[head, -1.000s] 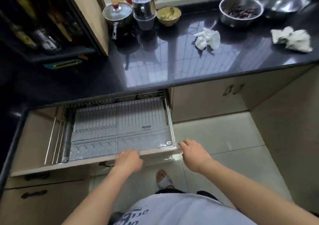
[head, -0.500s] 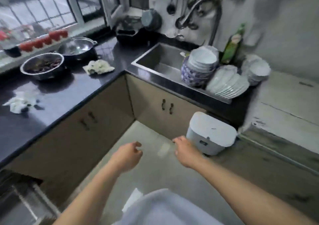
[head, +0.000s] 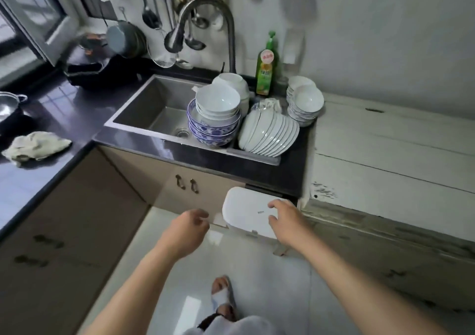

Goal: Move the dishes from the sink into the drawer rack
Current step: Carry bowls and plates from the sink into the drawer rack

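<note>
Ceramic bowls [head: 217, 115] stacked in sink [head: 154, 106] — likely heavy, slick, breakable; grip under the rims. Left hand [head: 186, 228], right hand [head: 284, 220] loosely curled — empty.

Single head-worn view, looking forward and down.
The wide-angle camera faces the sink [head: 154, 108] in the far counter corner, stacked bowls [head: 216, 118] mid-frame, both forearms reaching in from the near edge, floor directly below.

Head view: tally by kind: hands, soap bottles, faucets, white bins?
Hands: 2 (left hand, right hand)
Soap bottle: 1
Faucet: 1
White bin: 1
Total: 5
</note>
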`<state>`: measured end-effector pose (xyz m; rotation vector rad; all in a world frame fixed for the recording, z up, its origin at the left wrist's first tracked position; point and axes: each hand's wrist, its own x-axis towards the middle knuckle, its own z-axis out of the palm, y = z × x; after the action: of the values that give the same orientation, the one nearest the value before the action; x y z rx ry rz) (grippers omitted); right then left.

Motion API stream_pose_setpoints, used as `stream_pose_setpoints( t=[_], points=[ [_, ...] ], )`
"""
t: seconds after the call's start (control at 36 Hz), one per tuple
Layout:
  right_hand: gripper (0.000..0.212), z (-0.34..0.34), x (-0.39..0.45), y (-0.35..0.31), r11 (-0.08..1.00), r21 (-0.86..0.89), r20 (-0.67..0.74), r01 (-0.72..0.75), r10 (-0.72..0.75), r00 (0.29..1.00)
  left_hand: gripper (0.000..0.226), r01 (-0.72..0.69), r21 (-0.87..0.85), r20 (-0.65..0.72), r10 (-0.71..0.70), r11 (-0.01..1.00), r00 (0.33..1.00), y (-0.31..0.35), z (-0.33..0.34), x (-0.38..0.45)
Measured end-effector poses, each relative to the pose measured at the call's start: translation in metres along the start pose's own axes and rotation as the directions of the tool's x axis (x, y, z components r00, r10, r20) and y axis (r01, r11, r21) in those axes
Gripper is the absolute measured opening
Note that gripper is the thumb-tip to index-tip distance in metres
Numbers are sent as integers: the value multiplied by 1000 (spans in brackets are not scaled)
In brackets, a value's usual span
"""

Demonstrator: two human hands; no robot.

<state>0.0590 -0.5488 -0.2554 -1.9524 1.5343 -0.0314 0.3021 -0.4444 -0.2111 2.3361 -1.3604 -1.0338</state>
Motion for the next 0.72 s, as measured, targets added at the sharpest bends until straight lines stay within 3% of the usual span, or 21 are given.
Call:
stream_pose_setpoints(
  t=[0.19,0.36,0.58,0.72],
  points=[
    [36,-20,65,-34,1000,20,18,15,-15,1000,35,9,-90,50,-4,996,999,22,-17,77],
    [32,-55,105,-19,993,108,-37,-41,45,998,33,-61,-53,101,66,997,993,73,-33,126],
    [25,-110,151,32,964,231,-76,-134,155,985,26,-57,-122,33,61,991,998,141,-28,173],
    [11,-150,195,66,975,193,-39,-108,117,992,27,-5,-248,-70,-13,969,997,188,-2,188]
  ],
)
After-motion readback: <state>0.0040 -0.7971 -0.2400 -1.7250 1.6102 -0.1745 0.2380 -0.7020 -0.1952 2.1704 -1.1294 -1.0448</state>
